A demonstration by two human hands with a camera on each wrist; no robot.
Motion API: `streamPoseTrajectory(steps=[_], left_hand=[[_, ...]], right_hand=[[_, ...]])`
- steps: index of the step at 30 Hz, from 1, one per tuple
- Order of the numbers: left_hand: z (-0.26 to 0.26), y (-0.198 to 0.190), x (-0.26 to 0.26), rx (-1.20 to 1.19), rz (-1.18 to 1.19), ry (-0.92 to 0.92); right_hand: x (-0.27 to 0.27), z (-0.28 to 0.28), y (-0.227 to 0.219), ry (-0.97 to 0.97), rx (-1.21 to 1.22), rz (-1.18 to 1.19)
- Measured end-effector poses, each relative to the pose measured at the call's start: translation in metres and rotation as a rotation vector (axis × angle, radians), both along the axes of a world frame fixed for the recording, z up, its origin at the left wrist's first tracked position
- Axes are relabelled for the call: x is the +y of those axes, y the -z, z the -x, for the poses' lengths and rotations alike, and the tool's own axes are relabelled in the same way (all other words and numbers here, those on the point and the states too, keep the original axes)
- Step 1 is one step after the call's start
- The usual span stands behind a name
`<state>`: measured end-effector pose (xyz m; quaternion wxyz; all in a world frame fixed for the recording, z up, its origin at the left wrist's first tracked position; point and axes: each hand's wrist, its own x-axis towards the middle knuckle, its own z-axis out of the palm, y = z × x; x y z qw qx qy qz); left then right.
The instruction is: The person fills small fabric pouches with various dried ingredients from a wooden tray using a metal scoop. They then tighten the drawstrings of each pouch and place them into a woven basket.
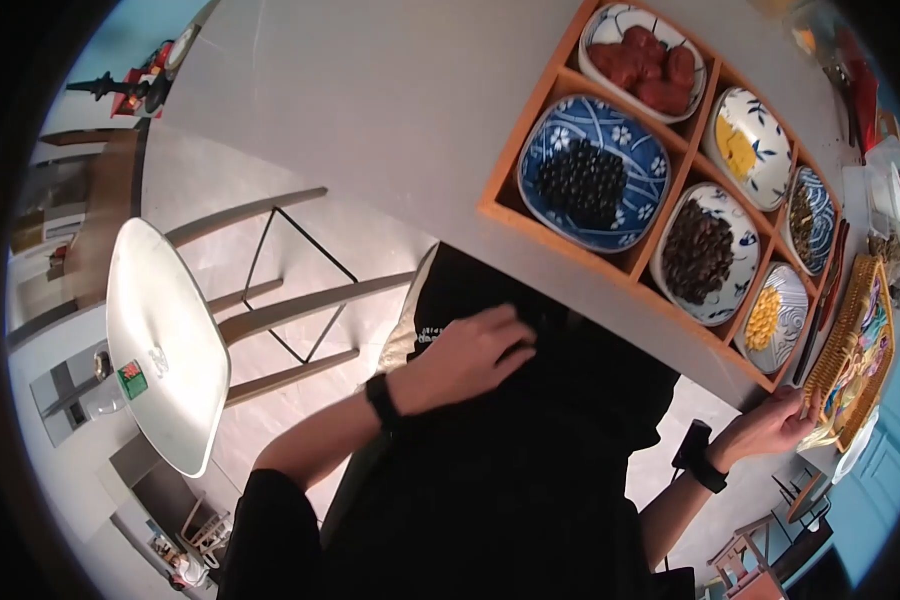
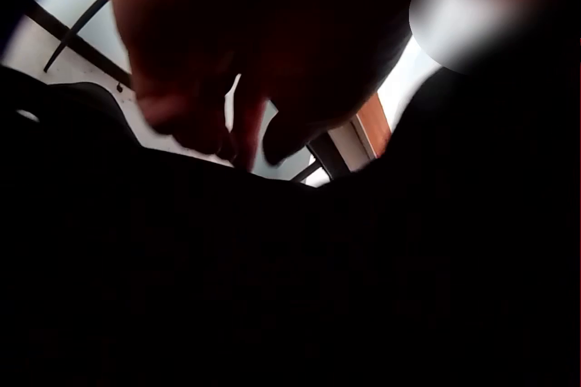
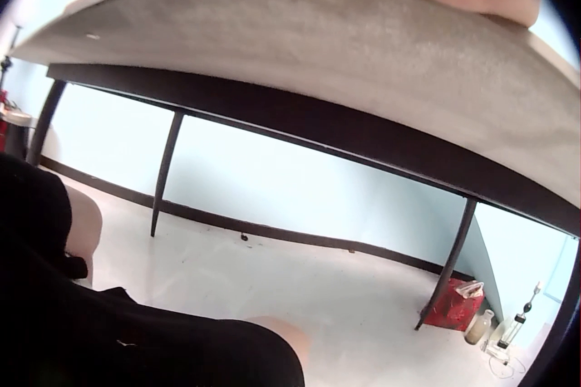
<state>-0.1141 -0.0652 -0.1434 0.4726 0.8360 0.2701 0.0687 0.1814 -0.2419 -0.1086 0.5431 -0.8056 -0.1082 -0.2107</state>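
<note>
In the head view, holds a released, loosely bent left grip (image 1: pixel 462 358) over black clothing (image 1: pixel 530 470); brings the right grip (image 1: pixel 768 420) to the rectangular tan wicker basket (image 1: pixel 836 335), heaped with multicolored pieces (image 1: pixel 870 335), beside the compartmented orange-brown wooden tray (image 1: pixel 510 212) on the grey bench (image 1: pixel 370 100); whether grasping, impossible to tell.

In the left wrist view, shows darkened fingers (image 2: pixel 182 115).

In the right wrist view, touches the bench edge.
</note>
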Motion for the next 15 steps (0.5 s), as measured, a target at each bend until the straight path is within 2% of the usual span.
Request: streamPoseTrajectory(steps=[2, 4, 6, 8, 9, 12, 14, 15], left_hand=[[-0.015, 0.028, 0.01, -0.02, -0.08, 0.012], [-0.024, 0.042, 0.015, 0.151, -0.141, 0.152], [-0.029, 0.044, 0.018, 0.142, -0.154, 0.177], [-0.031, 0.038, 0.02, 0.318, -0.066, 0.237], [-0.031, 0.037, 0.021, 0.318, -0.073, 0.242], [-0.029, 0.034, 0.021, 0.234, -0.001, 0.159], [-0.022, 0.025, 0.026, 0.126, 0.169, -0.019], [-0.014, 0.024, 0.027, 0.127, 0.171, -0.022]], right_hand=[[-0.002, -0.002, 0.003, -0.024, -0.011, -0.012], [-0.003, -0.001, 0.001, -0.019, -0.008, 0.003], [-0.007, -0.003, 0.002, -0.029, -0.011, -0.008], [-0.01, -0.006, 0.004, -0.056, 0.0, -0.018], [-0.01, -0.006, 0.004, -0.074, -0.006, -0.031], [-0.006, -0.003, 0.001, -0.039, -0.008, -0.011], [-0.006, -0.002, 0.001, -0.024, -0.003, -0.003], [-0.005, -0.002, 0.001, -0.015, 0.002, 0.002]])
